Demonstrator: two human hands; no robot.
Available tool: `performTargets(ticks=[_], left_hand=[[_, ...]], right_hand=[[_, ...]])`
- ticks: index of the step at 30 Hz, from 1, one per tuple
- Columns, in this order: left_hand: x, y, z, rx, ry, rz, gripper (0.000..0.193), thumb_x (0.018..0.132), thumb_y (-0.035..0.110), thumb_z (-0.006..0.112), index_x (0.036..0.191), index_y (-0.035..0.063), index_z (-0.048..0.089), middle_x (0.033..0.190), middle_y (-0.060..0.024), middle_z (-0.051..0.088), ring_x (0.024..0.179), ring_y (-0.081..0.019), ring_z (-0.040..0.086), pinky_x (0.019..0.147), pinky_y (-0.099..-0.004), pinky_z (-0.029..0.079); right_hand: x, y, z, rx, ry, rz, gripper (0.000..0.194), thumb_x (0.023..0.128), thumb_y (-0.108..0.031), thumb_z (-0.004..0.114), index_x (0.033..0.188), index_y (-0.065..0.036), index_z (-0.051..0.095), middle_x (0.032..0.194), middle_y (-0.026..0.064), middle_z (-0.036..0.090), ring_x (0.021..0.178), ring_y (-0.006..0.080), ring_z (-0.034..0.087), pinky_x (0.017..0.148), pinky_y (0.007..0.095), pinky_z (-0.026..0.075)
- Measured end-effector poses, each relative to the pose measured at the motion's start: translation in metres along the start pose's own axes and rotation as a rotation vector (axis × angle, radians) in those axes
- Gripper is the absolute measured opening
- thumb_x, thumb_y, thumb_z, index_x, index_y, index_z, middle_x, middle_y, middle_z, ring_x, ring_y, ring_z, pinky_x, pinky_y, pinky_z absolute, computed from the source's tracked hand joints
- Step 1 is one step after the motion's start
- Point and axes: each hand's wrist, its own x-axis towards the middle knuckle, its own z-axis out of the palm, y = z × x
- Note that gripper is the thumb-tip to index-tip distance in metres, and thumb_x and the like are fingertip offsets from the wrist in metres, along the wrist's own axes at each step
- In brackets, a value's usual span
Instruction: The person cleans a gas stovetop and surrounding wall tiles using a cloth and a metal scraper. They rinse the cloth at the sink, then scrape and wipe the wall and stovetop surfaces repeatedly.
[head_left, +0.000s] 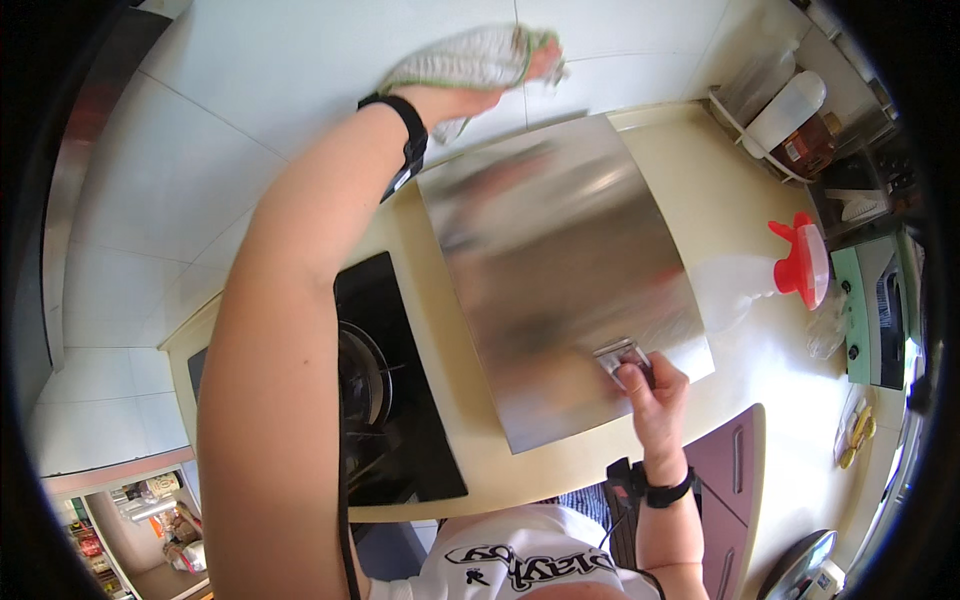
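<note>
My left hand (480, 94) is stretched out at the tiled wall, its fingers closed on a pale striped cloth (465, 56) with green edging that partly covers the hand. The cloth lies against or just before the white tiles. Low over a large stainless steel sheet or board (562, 262), my right hand (656, 386) grips a small shiny metal piece (619, 356); whether it is a separate tool or a handle on the board I cannot tell. A black band is on each wrist.
A black cooktop (409, 420) with a round burner is left of the board. To the right are a spray bottle (802, 262) with a red head, a green appliance (866, 315) and a corner rack (739, 139) of bottles. An open cabinet (135, 540) with jars shows lower left.
</note>
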Motion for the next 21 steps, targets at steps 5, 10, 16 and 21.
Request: performTargets(ticks=[5,10,16,21], left_hand=[[-0.055,-0.055,-0.008,-0.037,-0.231,-0.052,0.043,0.099,0.028,0.035,0.133,0.0024,0.040,0.138,-0.0124,0.044,0.125,-0.0228,0.043,0.106,-0.0386,0.034],[-0.166,-0.088,-0.054,0.422,-0.238,-0.158,0.038,0.096,0.031,0.039,0.122,0.0044,0.048,0.130,-0.0119,0.049,0.114,-0.0277,0.049,0.095,-0.0428,0.041],[-0.241,-0.002,-0.075,0.241,-0.094,-0.395,0.042,0.098,0.025,0.037,0.133,0.0020,0.042,0.140,-0.0123,0.041,0.131,-0.0235,0.036,0.108,-0.0304,0.027],[-0.222,0.012,-0.114,0.619,0.450,0.137,0.042,0.100,0.026,0.037,0.138,0.0088,0.040,0.144,-0.0083,0.037,0.134,-0.0215,0.032,0.111,-0.0293,0.025]], right_hand=[[-0.009,0.003,-0.008,0.035,-0.037,0.000,0.020,0.082,-0.017,0.067,0.085,0.003,0.066,0.064,0.0026,0.059,0.059,0.0080,0.049,0.053,0.0239,0.040],[-0.021,0.007,-0.028,0.020,-0.056,-0.062,0.025,0.084,-0.021,0.068,0.082,0.004,0.063,0.063,0.0027,0.059,0.061,0.0077,0.051,0.055,0.0233,0.042],[-0.030,0.001,-0.034,0.080,-0.158,-0.055,0.027,0.088,-0.023,0.065,0.085,0.003,0.060,0.066,0.0018,0.058,0.060,0.0079,0.052,0.054,0.0226,0.042],[-0.032,-0.015,-0.030,-0.003,-0.186,-0.130,0.022,0.081,-0.019,0.070,0.080,0.003,0.064,0.063,0.0056,0.057,0.060,0.0101,0.049,0.054,0.0261,0.040]])
